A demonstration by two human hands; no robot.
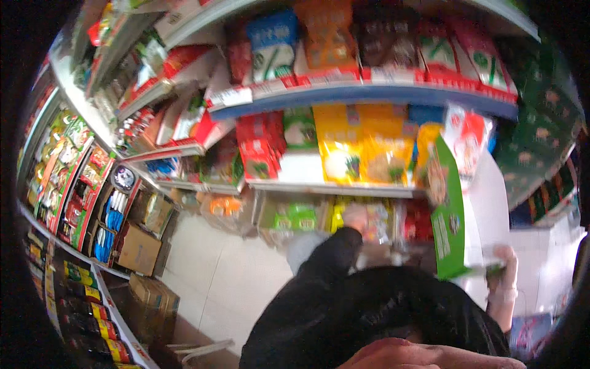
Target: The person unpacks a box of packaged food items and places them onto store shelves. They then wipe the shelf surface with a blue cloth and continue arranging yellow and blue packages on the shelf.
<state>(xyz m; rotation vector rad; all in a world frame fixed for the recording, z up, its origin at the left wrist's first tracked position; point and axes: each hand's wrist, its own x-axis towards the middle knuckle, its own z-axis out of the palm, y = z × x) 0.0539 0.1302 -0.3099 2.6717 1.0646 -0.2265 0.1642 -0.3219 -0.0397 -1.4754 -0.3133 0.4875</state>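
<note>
A green and white cardboard box [449,221] stands upright at the right, its printed side facing left and its white side facing right. My right hand [505,265] grips its lower right part, blurred, with a pale band around the wrist. Very near the camera at the bottom edge is my left hand [410,355]. Only part of it shows, and whether it holds anything is hidden. A white and red packet [466,138] is behind the top of the box. Dark clothing [368,304] fills the lower middle.
Shelves with a blue front rail [368,96] hold colourful bags, among them yellow packets [364,147]. Below are open cartons with green packs [295,217]. Cardboard boxes [138,249] stand on the tiled floor [221,276] at left, beside more stocked shelves. A dark green patterned surface [534,129] borders the right.
</note>
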